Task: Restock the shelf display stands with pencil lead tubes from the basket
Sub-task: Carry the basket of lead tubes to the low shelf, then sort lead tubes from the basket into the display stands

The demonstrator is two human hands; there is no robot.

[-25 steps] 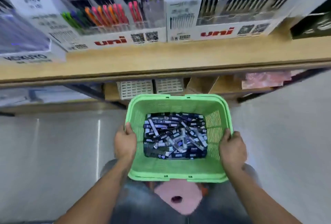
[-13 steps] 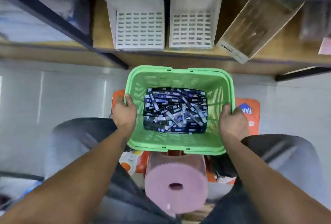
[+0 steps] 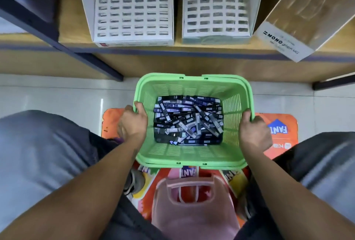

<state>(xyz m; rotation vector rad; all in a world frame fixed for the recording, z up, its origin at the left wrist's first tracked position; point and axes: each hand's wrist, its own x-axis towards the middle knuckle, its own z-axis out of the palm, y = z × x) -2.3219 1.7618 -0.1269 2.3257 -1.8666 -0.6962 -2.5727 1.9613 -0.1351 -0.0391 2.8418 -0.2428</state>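
Green plastic is filling the middle of your view: the basket [image 3: 193, 155] is sitting low in front of you, over an orange printed mat [image 3: 278, 130] on the floor. Your left hand [image 3: 132, 122] is gripping its rim at nine o'clock, thumb hooked over the edge and fingers curled round the outside. Your right hand [image 3: 253, 134] is gripping the rim at three o'clock the same way. The lead tubes [image 3: 188, 120] are lying in a loose heap on the basket floor, between your two hands, their long axes pointing every way, though many are running roughly nine to three. Neither hand is touching them; both are about equally near. The two white slotted stands [image 3: 132, 11] are waiting on the shelf [image 3: 192, 61] at twelve o'clock, beyond the basket's far rim. Their slots are looking mostly unfilled, though blur is making that hard to confirm. To pick, you are likely needing to free one hand and reach inward and down.
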